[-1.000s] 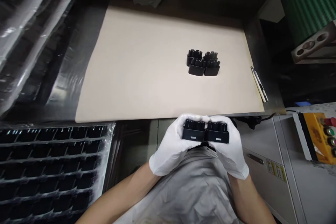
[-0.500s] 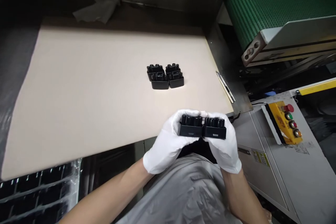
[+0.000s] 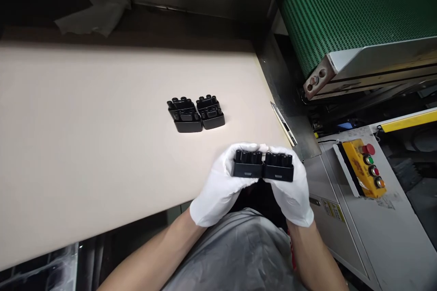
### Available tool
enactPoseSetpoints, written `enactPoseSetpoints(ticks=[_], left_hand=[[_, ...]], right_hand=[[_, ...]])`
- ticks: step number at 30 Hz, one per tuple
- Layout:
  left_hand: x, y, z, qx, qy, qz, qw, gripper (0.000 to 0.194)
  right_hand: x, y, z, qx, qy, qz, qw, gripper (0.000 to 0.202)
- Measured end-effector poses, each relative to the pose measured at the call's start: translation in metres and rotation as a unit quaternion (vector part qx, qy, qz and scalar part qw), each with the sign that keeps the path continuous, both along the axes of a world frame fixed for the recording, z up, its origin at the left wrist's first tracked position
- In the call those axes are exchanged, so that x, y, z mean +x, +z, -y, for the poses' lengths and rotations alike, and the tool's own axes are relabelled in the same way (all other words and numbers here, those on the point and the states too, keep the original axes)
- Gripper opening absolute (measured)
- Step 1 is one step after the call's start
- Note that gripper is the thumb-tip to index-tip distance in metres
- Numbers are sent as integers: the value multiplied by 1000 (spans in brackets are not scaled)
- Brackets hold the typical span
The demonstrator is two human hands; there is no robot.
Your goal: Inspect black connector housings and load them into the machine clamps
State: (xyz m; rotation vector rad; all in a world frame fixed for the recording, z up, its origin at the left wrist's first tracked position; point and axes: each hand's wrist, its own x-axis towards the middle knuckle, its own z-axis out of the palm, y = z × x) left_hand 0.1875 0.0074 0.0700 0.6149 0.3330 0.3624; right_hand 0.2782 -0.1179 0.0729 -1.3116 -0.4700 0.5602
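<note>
My left hand (image 3: 221, 182), in a white glove, is closed around the outer side of a black part (image 3: 248, 169) with several upright pegs. A matching black part (image 3: 278, 172) is gripped by my gloved right hand (image 3: 292, 186). The two parts sit side by side, close together, above the table's front edge. On the pale table covering (image 3: 102, 145), several similar black parts (image 3: 188, 126) stand grouped beyond my hands, a little to the left.
A cutter knife (image 3: 284, 123) lies at the table's right edge. Right of it are a green conveyor belt (image 3: 341, 13) and a yellow button box (image 3: 363, 168). A crumpled grey cloth (image 3: 99, 13) lies at the back left.
The view has shifted, so the table, the grouped parts and the knife appear further left and slightly lower. Both hands keep their hold on the black parts.
</note>
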Motion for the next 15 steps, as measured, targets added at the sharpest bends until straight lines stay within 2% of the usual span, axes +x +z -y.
enactPoseSetpoints(ticks=[15], left_hand=[[1,7,34,19,-9,-39,999,49]], right_hand=[[-2,-3,35,14,-10,-29,999,44]])
